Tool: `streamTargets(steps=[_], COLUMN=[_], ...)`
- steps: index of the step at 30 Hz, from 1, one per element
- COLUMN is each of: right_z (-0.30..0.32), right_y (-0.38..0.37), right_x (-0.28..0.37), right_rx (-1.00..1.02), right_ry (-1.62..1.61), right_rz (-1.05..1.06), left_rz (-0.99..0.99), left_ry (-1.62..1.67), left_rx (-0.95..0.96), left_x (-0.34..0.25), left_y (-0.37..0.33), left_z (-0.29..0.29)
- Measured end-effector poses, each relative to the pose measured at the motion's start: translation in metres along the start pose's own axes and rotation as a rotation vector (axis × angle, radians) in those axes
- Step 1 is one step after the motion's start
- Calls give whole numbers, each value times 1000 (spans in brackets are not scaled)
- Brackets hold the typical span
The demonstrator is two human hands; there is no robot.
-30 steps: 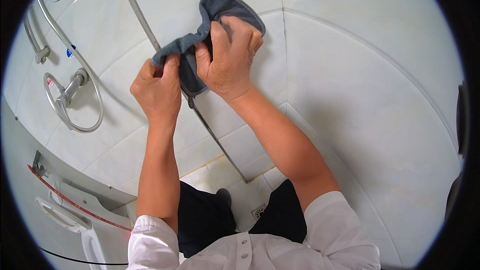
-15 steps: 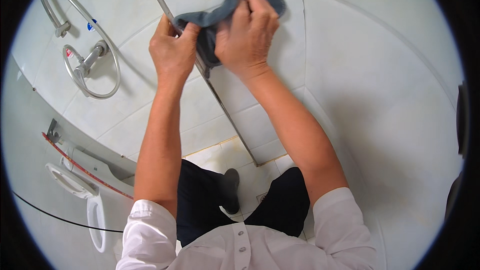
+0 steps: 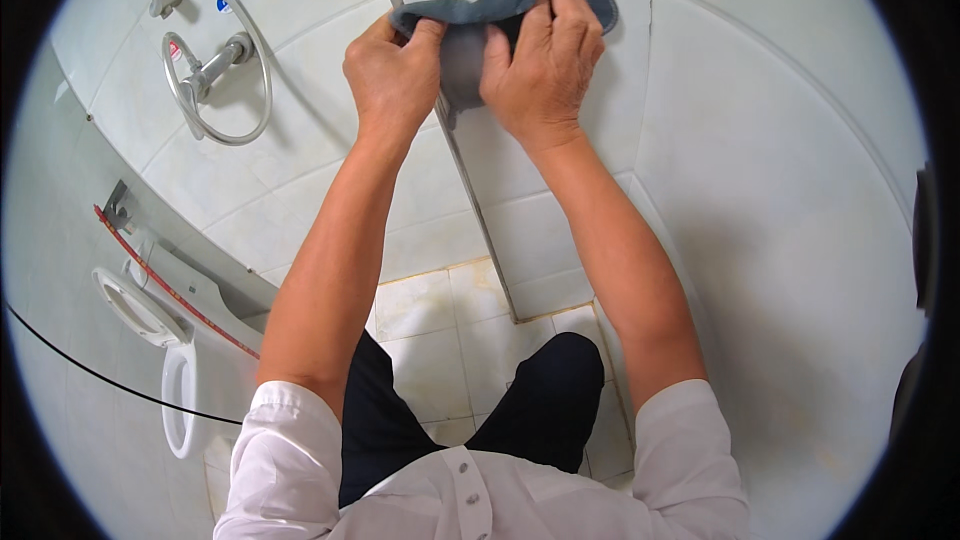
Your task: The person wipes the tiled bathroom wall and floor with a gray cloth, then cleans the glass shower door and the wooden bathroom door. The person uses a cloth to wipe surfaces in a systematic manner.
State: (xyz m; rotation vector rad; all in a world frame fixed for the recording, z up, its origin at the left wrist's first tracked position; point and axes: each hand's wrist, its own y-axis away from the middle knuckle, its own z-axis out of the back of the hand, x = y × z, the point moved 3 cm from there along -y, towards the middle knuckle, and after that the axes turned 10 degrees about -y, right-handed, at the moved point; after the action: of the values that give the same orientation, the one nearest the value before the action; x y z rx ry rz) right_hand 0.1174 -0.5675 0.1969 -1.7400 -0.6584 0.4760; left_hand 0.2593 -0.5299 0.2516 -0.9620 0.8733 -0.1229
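Observation:
A dark grey-blue cloth (image 3: 490,8) is stretched between my two hands near the top of the view. My left hand (image 3: 393,70) pinches its left end, thumb on top, beside a thin metal-edged glass panel (image 3: 465,180). The fingers of my right hand (image 3: 545,65) are closed on the right part of the cloth, whose end flops up beyond them. Part of the cloth hangs down between the hands, blurred, over the panel's edge. Whether it touches the panel is hard to tell.
A chrome shower mixer (image 3: 215,68) with a looped hose is on the tiled wall at left. Lower left, a white toilet (image 3: 180,390) stands with its lid raised, near a red strip (image 3: 170,285). A pale wall (image 3: 800,240) curves along the right.
In the view, both hands and the cloth sit further right, along with the wall fittings. The right hand's thumb has spread further from its fingers, and the hanging cloth has shifted.

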Motion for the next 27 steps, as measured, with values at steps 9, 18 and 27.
streamTargets(steps=[9, 18, 27], right_z=[-11, -2, 28], right_y=[9, 12, 33], right_x=[39, 49, 68], right_rx=[76, 55, 213], right_ry=[-4, 33, 215], right_rz=[93, 226, -70], left_rz=[-26, -166, -207], left_ry=[146, 226, 59], left_rx=[-38, 11, 55], left_x=[56, 99, 109], left_y=[-3, -11, -13], left_z=[1, -46, -57])
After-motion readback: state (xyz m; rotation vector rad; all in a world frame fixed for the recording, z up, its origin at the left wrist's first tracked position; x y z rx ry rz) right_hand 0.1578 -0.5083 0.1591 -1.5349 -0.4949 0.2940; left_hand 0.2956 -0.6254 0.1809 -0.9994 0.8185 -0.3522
